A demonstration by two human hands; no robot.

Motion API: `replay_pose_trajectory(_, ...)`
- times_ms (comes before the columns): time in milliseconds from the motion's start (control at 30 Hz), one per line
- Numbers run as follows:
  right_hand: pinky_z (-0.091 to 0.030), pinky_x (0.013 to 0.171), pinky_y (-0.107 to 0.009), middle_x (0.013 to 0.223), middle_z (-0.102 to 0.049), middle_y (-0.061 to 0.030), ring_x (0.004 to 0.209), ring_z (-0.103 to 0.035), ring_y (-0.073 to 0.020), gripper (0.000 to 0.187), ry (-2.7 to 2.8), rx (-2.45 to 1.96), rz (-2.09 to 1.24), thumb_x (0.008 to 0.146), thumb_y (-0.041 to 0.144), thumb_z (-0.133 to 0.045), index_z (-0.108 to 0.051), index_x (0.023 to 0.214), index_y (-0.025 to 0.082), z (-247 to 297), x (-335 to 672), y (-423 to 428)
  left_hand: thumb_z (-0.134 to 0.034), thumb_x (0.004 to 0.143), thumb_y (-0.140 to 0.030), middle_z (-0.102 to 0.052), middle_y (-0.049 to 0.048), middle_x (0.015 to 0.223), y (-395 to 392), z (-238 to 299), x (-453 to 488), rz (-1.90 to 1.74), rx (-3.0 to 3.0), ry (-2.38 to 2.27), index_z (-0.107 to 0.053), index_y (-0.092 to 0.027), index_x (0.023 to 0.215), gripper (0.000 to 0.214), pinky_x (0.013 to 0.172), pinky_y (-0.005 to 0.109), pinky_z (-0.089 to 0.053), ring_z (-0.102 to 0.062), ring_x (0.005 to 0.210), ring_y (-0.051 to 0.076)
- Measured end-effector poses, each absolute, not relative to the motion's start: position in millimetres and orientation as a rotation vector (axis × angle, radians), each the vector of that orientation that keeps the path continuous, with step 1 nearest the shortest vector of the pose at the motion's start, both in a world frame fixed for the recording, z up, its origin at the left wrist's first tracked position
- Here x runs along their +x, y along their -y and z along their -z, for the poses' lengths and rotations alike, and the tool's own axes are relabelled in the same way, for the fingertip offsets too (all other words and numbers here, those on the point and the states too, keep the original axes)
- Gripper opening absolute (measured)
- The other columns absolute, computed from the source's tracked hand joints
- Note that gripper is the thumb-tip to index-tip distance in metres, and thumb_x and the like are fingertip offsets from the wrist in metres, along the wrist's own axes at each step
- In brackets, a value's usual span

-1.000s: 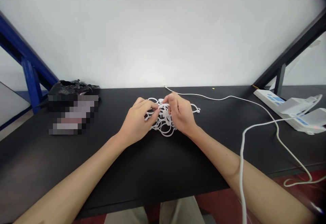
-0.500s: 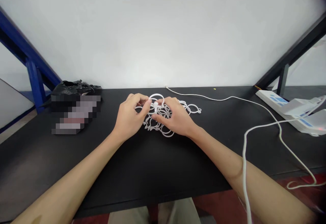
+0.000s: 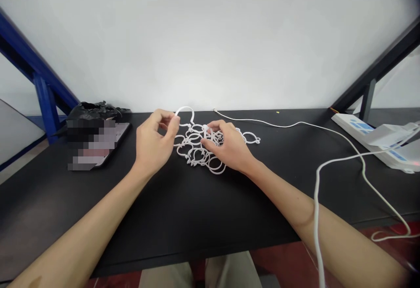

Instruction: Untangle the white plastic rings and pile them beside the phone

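Note:
My left hand pinches an open white plastic curtain ring between thumb and fingers. It is raised just above the left back side of a pile of similar white rings. At the right side of that pile is my right hand, its thumb and fingertips closed around a white piece with a round knob, which looks like another ring. The right fingers cover part of the pile, so the full shape of that piece is hidden. The rings lie loosely tangled on the black table.
A phone-like flat object, partly pixelated, lies at the left by a crumpled black plastic bag. White cables run across the right side, one passing over my right forearm. A white device stands at the far right.
My left hand has moved left and slightly up with the open ring, away from my right hand. My right hand has shifted little and stays at the pile.

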State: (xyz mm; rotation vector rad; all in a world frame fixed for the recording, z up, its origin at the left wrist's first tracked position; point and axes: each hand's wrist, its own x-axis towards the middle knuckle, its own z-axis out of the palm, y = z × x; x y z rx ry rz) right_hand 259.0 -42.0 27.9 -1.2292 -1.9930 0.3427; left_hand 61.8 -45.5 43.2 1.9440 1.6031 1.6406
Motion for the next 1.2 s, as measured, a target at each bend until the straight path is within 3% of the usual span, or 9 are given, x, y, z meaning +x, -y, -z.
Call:
replay_pose_trajectory(167,-0.042,0.099,-0.046,0.118,-0.063,-0.0109,0.115,-0.051,-0.0289,0.037,1.981,-1.253,-0.204,0.084,0.032,-0.062,-0.059,0.118,0.018,-30,260,41,-0.055,0.089,-0.034,-0.066,-0.0005,0.08,50,-42,67,-1.485,2.055,-1.589,-0.062,-0.021,0.084,0.016,0.063,0.025,-0.045,-0.06,0.074,0.014)
replay_pose_trajectory(267,-0.04,0.102,-0.046,0.123,-0.062,-0.0099,0.118,-0.05,-0.028,0.039,2.019,-1.15,-0.161,0.085,0.03,-0.061,-0.057,0.122,0.02,-32,261,43,-0.054,0.09,-0.037,-0.067,0.0007,0.082,52,-40,70,-1.401,2.075,-1.536,-0.063,-0.021,0.086,0.019,0.06,0.024,-0.044,-0.059,0.074,0.015)
replay_pose_trajectory(467,-0.044,0.09,-0.041,0.095,-0.07,-0.0042,0.093,-0.059,-0.0227,0.016,2.005,-1.061,-0.1,0.087,0.032,-0.065,-0.063,0.098,0.021,-35,258,45,-0.057,0.089,-0.043,-0.07,0.0012,0.086,50,-37,70,-1.372,1.838,-1.329,-0.064,-0.021,0.088,0.023,0.065,0.026,-0.047,-0.061,0.073,0.014)
replay_pose_trajectory(667,-0.048,0.085,-0.037,0.092,-0.071,-0.0039,0.089,-0.064,-0.0203,0.01,1.909,-1.046,-0.137,0.088,0.025,-0.062,-0.062,0.096,0.02,-34,258,45,-0.053,0.091,-0.046,-0.071,0.0029,0.083,48,-36,71,-1.244,1.802,-1.319,-0.063,-0.02,0.086,0.029,0.065,0.028,-0.049,-0.063,0.073,0.016)
replay_pose_trajectory(767,-0.05,0.084,-0.034,0.094,-0.071,-0.0036,0.09,-0.065,-0.019,0.01,1.871,-1.041,-0.204,0.089,0.026,-0.06,-0.062,0.097,0.021,-36,257,46,-0.053,0.091,-0.039,-0.069,0.0041,0.093,50,-37,71,-1.27,2.028,-1.446,-0.062,-0.019,0.099,0.023,0.071,0.03,-0.051,-0.062,0.077,0.016)
replay_pose_trajectory(867,-0.051,0.084,-0.035,0.095,-0.071,-0.0035,0.09,-0.066,-0.0188,0.01,1.88,-1.045,-0.217,0.089,0.026,-0.06,-0.063,0.097,0.021,-36,257,47,-0.056,0.089,-0.034,-0.062,0.0079,0.119,53,-37,70,-1.303,2.328,-1.5,-0.051,-0.02,0.128,0.041,0.082,0.034,-0.051,-0.062,0.092,0.019)
replay_pose_trajectory(933,-0.052,0.084,-0.034,0.096,-0.072,-0.0036,0.09,-0.067,-0.0186,0.011,1.896,-1.035,-0.22,0.089,0.025,-0.06,-0.063,0.099,0.02,-36,257,47,-0.056,0.09,-0.036,-0.057,0.0092,0.128,54,-36,69,-1.267,2.469,-1.48,-0.045,-0.021,0.136,0.05,0.088,0.036,-0.05,-0.06,0.103,0.021)
replay_pose_trajectory(1033,-0.053,0.081,-0.033,0.097,-0.072,-0.0039,0.088,-0.067,-0.0179,0.012,1.906,-1.014,-0.228,0.09,0.024,-0.059,-0.064,0.1,0.02,-36,257,47,-0.055,0.091,-0.038,-0.06,0.0084,0.123,52,-32,67,-1.21,2.621,-1.458,-0.047,-0.022,0.136,0.049,0.094,0.039,-0.048,-0.057,0.11,0.024)
replay_pose_trajectory(1200,-0.055,0.077,-0.032,0.099,-0.072,-0.004,0.082,-0.068,-0.0164,0.014,1.906,-0.994,-0.273,0.09,0.024,-0.058,-0.065,0.102,0.02,-36,257,47,-0.055,0.092,-0.039,-0.064,0.0077,0.115,49,-29,65,-1.152,2.706,-1.435,-0.051,-0.022,0.133,0.044,0.09,0.04,-0.048,-0.057,0.103,0.024)
